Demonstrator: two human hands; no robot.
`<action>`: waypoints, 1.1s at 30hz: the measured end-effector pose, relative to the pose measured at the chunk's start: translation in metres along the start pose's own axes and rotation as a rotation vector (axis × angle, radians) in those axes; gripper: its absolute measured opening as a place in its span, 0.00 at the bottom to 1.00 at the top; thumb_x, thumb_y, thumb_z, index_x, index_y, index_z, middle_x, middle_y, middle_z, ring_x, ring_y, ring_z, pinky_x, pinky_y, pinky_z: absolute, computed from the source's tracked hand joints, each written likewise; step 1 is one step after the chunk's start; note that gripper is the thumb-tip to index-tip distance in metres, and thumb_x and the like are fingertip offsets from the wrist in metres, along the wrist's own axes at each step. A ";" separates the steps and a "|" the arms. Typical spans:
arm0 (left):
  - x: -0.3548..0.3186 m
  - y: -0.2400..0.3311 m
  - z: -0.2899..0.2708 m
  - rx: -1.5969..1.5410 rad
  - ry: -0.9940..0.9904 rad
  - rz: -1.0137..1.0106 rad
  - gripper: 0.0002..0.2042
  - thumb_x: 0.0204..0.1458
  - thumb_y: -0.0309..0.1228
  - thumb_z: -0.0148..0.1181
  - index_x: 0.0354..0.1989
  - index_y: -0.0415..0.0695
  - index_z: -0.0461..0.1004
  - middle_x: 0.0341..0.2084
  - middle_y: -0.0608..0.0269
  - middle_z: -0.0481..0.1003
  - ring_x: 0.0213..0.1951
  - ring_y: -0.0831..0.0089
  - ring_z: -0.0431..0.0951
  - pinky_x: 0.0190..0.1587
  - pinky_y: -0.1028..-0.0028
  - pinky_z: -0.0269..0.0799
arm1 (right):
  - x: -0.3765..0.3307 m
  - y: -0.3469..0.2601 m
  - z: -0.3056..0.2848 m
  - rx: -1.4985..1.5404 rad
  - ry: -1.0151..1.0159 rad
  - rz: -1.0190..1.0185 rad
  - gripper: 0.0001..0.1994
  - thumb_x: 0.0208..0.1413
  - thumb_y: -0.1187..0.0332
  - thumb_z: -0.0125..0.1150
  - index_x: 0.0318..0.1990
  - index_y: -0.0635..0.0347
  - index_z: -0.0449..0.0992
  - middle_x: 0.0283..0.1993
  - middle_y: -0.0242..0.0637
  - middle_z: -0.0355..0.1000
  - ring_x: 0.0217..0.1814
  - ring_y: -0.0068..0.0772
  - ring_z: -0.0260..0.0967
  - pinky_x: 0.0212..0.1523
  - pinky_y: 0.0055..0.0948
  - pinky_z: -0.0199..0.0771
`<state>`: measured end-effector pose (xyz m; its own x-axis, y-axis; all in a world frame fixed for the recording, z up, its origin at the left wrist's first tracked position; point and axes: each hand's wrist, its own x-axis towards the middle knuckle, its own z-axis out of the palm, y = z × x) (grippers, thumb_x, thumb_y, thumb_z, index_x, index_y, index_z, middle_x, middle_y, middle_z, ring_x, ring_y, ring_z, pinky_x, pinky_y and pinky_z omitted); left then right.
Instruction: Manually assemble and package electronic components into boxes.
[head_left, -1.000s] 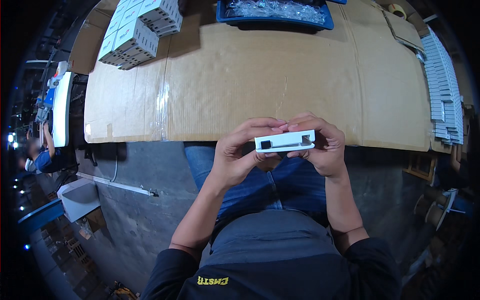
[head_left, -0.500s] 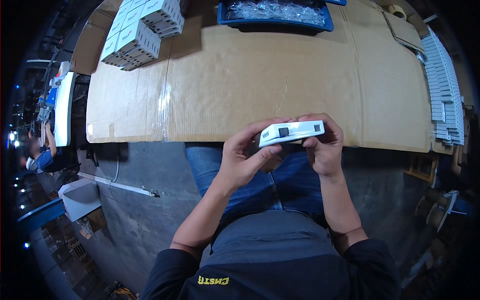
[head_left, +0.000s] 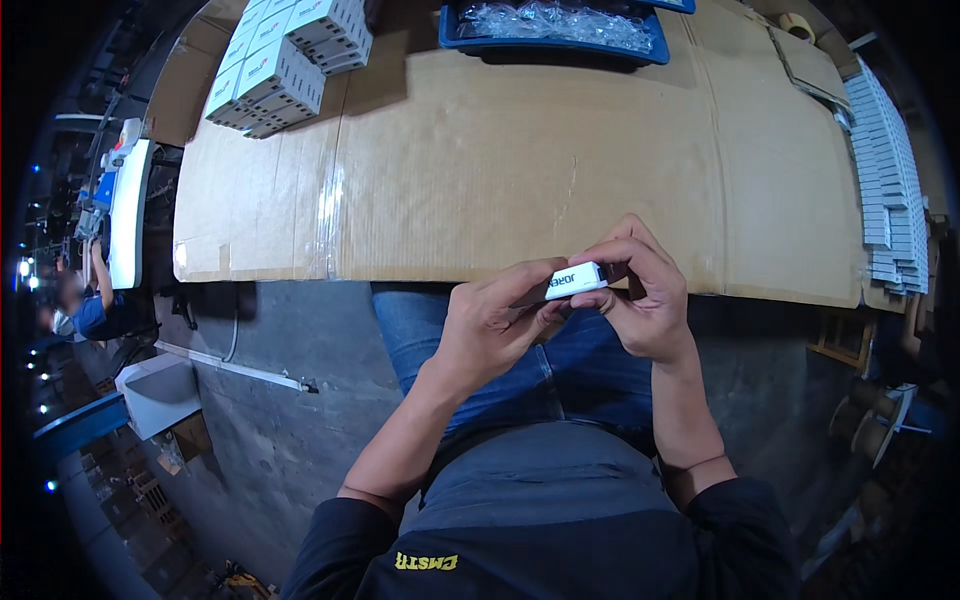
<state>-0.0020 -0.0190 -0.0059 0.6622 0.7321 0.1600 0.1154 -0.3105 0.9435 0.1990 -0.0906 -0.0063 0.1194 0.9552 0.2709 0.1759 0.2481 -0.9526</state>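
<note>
both hands hold a small white box (head_left: 575, 280) just off the near edge of the cardboard-covered surface (head_left: 500, 170), above the lap. the left hand (head_left: 490, 325) closes on its left end with thumb and fingers; the right hand (head_left: 640, 295) wraps over the right end, fingers curled across the top, so the box sits end-on, steadied from both sides. stacked white cartons (head_left: 285, 60) fill the far left corner, a blue tray (head_left: 550, 45) lines the far edge, and a row of flat white boxes (head_left: 885, 170) runs along the right edge.
</note>
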 end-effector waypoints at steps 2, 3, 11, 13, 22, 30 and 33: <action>0.000 0.001 -0.001 0.022 -0.012 -0.002 0.17 0.58 0.28 0.70 0.55 0.40 0.78 0.34 0.56 0.83 0.32 0.72 0.84 0.36 0.75 0.78 | -0.002 0.001 0.003 0.053 0.013 0.038 0.16 0.53 0.74 0.76 0.48 0.66 0.80 0.45 0.35 0.72 0.43 0.23 0.73 0.43 0.22 0.78; 0.001 0.002 0.000 0.022 -0.013 0.000 0.17 0.58 0.28 0.70 0.55 0.40 0.78 0.34 0.56 0.83 0.32 0.72 0.84 0.36 0.75 0.78 | -0.002 0.002 0.004 0.104 0.031 0.075 0.16 0.54 0.75 0.75 0.49 0.66 0.80 0.44 0.35 0.71 0.43 0.21 0.73 0.44 0.21 0.77; -0.004 -0.001 0.016 -0.545 0.226 -0.254 0.15 0.59 0.24 0.70 0.53 0.34 0.78 0.46 0.60 0.82 0.46 0.79 0.80 0.48 0.79 0.76 | -0.004 0.004 0.011 0.337 0.144 0.129 0.16 0.60 0.76 0.70 0.53 0.68 0.76 0.49 0.35 0.76 0.50 0.22 0.75 0.52 0.22 0.76; -0.005 0.004 0.013 -0.532 0.185 -0.278 0.14 0.59 0.25 0.70 0.52 0.35 0.78 0.45 0.60 0.82 0.47 0.79 0.80 0.49 0.79 0.76 | -0.006 0.005 0.011 0.320 0.128 0.077 0.15 0.61 0.76 0.70 0.53 0.69 0.76 0.50 0.36 0.77 0.52 0.23 0.75 0.53 0.22 0.76; 0.016 -0.023 0.022 -0.674 0.139 -0.426 0.21 0.61 0.31 0.69 0.58 0.35 0.72 0.46 0.59 0.81 0.49 0.75 0.79 0.54 0.74 0.75 | 0.011 0.018 0.015 0.473 0.510 0.446 0.19 0.61 0.72 0.72 0.56 0.68 0.75 0.47 0.39 0.80 0.49 0.24 0.76 0.53 0.26 0.76; 0.013 -0.041 0.018 -0.723 0.094 -0.651 0.17 0.62 0.33 0.68 0.53 0.34 0.76 0.42 0.59 0.83 0.42 0.79 0.81 0.43 0.78 0.74 | 0.003 0.030 0.007 0.494 0.250 0.574 0.27 0.59 0.78 0.71 0.65 0.66 0.68 0.50 0.44 0.79 0.53 0.29 0.77 0.57 0.30 0.77; 0.014 -0.043 0.019 -0.711 0.103 -0.655 0.16 0.62 0.32 0.68 0.52 0.35 0.76 0.40 0.60 0.83 0.40 0.80 0.80 0.44 0.78 0.75 | -0.001 0.039 0.007 0.548 0.256 0.578 0.28 0.58 0.78 0.71 0.65 0.66 0.68 0.49 0.44 0.79 0.53 0.29 0.76 0.58 0.31 0.77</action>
<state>0.0166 -0.0070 -0.0500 0.5540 0.6897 -0.4663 -0.0589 0.5911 0.8044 0.1991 -0.0804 -0.0444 0.2749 0.9062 -0.3211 -0.4735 -0.1631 -0.8656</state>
